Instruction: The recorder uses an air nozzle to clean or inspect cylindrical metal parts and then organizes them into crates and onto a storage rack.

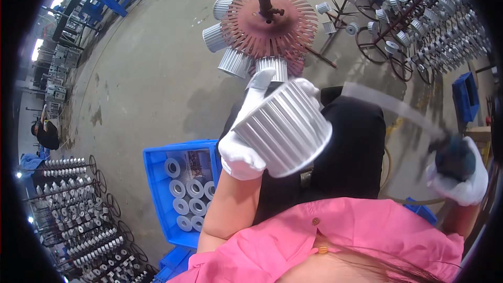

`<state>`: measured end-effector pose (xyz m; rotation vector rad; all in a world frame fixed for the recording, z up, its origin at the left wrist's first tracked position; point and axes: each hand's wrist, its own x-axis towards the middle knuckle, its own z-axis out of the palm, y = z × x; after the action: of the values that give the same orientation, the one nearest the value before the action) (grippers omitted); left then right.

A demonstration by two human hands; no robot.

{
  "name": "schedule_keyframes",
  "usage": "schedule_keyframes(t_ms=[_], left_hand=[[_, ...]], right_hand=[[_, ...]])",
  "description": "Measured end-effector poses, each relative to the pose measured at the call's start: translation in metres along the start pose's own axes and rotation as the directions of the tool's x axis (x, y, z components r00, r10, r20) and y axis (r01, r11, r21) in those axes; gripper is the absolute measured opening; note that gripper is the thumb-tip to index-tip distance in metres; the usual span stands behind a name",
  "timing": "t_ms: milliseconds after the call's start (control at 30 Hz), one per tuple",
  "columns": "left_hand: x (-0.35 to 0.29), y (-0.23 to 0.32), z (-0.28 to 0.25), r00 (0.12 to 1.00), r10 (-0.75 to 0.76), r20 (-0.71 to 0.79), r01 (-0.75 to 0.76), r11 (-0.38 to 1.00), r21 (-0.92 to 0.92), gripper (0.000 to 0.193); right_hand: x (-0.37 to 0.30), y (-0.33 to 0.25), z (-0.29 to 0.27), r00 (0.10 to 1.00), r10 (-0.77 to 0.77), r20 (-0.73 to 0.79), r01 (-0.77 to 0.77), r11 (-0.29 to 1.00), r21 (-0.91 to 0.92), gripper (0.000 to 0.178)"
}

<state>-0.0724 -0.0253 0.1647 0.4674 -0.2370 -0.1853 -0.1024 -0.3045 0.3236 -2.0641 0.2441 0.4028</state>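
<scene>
While the left hand (241, 154) clasped it, finned cylinder (285, 128): sat nearer the wearer than the red toothed disc (257, 26), seemingly unfinished.
Right hand (471, 181): curled round a blurred dark tool (454, 160), right of the disc.
Other cylinders (235, 63): four hung at the disc's rim, seemingly done.

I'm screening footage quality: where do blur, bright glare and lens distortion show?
Head view: motion blur smears the dark tool in the right hand and the pale strip; washed-out bright patches at the left edge; fisheye distortion curves the surroundings, with black corners.
</scene>
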Motion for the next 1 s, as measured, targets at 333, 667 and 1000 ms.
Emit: schedule_keyframes(t_ms=[333,667,1000], left_hand=[[0.004,0.012,-0.008,0.975,-0.134,0.179,0.186,0.931,-0.313,0.101],[0.004,0.002,-0.014,0.952,-0.153,0.265,0.249,0.890,-0.382,0.104],[0.005,0.012,-0.001,0.968,-0.244,0.062,0.250,0.898,-0.362,0.080]], right_hand=[[0.002,0.021,-0.007,0.875,-0.459,0.151,0.430,0.598,-0.677,0.021],[0.010,-0.003,-0.011,0.869,-0.049,0.492,0.306,0.835,-0.457,0.016],[0.003,-0.009,0.012,0.998,-0.055,0.019,0.058,0.974,-0.218,0.021]])
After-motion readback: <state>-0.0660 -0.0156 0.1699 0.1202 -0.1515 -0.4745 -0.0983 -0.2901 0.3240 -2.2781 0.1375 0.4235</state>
